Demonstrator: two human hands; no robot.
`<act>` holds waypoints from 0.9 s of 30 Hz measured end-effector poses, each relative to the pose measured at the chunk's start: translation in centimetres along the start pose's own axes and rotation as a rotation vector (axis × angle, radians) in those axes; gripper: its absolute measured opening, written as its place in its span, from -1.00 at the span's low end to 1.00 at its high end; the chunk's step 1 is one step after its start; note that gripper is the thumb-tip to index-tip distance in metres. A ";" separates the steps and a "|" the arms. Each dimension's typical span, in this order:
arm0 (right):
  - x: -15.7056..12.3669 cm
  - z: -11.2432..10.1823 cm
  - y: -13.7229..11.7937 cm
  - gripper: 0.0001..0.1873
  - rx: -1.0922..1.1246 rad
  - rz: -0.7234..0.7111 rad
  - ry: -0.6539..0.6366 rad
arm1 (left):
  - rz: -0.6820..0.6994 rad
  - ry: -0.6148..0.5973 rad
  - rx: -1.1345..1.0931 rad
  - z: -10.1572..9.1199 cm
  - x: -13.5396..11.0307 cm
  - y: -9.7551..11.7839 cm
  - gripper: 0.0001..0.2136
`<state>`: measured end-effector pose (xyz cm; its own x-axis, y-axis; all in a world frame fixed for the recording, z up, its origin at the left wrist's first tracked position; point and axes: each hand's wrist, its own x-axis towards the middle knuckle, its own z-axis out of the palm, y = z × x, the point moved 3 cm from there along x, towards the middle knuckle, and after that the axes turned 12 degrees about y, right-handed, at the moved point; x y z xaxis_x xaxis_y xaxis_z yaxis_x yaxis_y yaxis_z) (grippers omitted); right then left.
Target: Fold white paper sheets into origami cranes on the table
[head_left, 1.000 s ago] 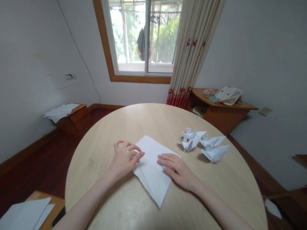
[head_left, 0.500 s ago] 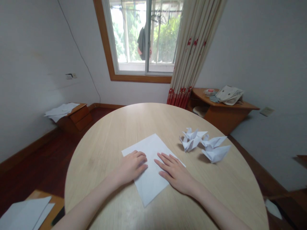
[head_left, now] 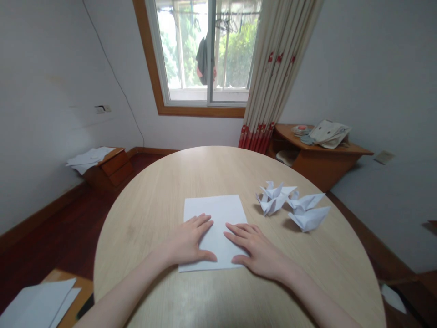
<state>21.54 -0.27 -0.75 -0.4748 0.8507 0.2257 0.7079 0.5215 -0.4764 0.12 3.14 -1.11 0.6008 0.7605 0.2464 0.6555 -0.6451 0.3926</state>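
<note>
A white sheet of paper (head_left: 215, 214) lies flat and square-on to me on the round pale wooden table (head_left: 191, 175). My left hand (head_left: 189, 239) rests flat on the sheet's near left part, fingers stretched out. My right hand (head_left: 256, 249) lies flat on the near right part, fingers spread. Neither hand holds anything. Right of the sheet stand several folded white paper figures (head_left: 294, 207), apart from my hands.
A low wooden cabinet (head_left: 107, 166) with papers on top stands at the left wall. A wooden corner desk (head_left: 321, 155) with a bag and small items sits at the right by the curtain (head_left: 276, 73). Loose white sheets (head_left: 37, 305) lie on a stool at lower left.
The sheet has turned from a diagonal lie to square with me. Both hands shifted with it and now press flat on its near edge.
</note>
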 end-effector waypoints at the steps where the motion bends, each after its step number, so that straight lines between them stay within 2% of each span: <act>1: 0.0 -0.1 0.0 -0.33 0.005 -0.004 -0.021 | 0.017 -0.036 -0.003 0.1 -0.1 0.0 -0.09; 3: -0.1 -0.1 0.1 -0.19 0.014 -0.005 -0.074 | 0.046 -0.108 0.001 0.3 -0.2 0.1 0.03; 6: -0.1 0.0 0.1 -0.05 0.032 0.014 -0.140 | 0.062 -0.190 0.014 0.4 -0.3 0.3 0.10; 11: -0.3 -0.1 0.2 -0.08 0.073 0.000 -0.118 | 0.075 -0.200 -0.034 0.1 -0.2 0.6 0.03; 15: -0.3 -0.5 0.3 -0.21 0.076 0.009 -0.085 | 0.078 -0.194 -0.106 -0.5 -0.1 0.9 -0.11; 19: -0.4 -0.8 0.4 -0.33 0.098 0.002 -0.073 | 0.076 -0.164 -0.195 -1.6 0.0 1.2 -0.38; 24: -0.5 -1.2 0.9 -0.33 0.141 0.024 -0.033 | 0.005 -0.142 -0.259 -2.6 0.0 1.5 -0.80; 27: -0.5 -1.7 0.8 -0.31 0.206 0.013 0.009 | -0.039 -0.128 -0.339 -3.1 0.0 1.4 -0.84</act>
<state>23.21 -0.17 0.21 -0.4611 0.8581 0.2260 0.5912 0.4870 -0.6429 -0.36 2.50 2.16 0.6451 0.7545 0.1206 0.5031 -0.5382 0.6762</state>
